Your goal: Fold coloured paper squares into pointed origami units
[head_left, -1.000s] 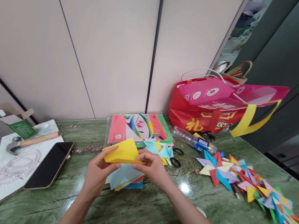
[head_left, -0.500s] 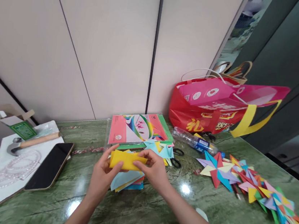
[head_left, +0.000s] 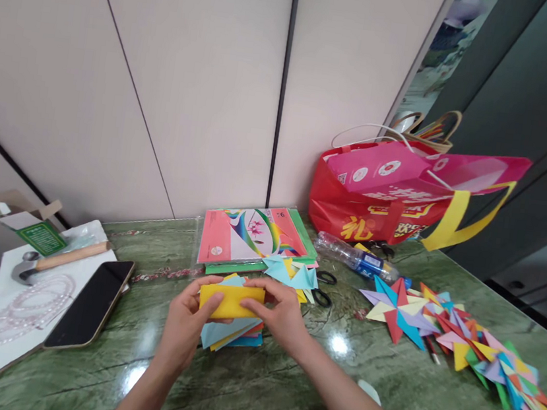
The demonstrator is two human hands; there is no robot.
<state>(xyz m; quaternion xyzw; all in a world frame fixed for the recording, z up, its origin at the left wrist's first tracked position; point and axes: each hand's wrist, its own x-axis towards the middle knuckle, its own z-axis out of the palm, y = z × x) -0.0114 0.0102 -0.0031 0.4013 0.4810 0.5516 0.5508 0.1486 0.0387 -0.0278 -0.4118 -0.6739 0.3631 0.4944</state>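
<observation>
A folded piece of yellow paper (head_left: 232,301) spans the gap between my two hands, its long side level. My left hand (head_left: 191,308) grips the left end, thumb on the near face and fingers behind. On the other end, my right hand (head_left: 283,312) pinches it the same way. Beneath the hands lies a stack of coloured paper sheets (head_left: 230,334), partly covered by them. Just behind are folded light-blue and yellow paper pieces (head_left: 290,272), beside black-handled scissors (head_left: 322,297) whose blades are hidden.
A paper pack (head_left: 250,232) lies at the back. To the right are a plastic bottle (head_left: 356,258), a red bag (head_left: 378,204) and several paper stars (head_left: 397,310). A phone (head_left: 92,302), hammer (head_left: 67,258), beads (head_left: 29,308) and small box (head_left: 38,229) occupy the left.
Both hands have lowered the yellow paper slightly and levelled it. The right fingers have moved behind its top edge, with the thumb on the front.
</observation>
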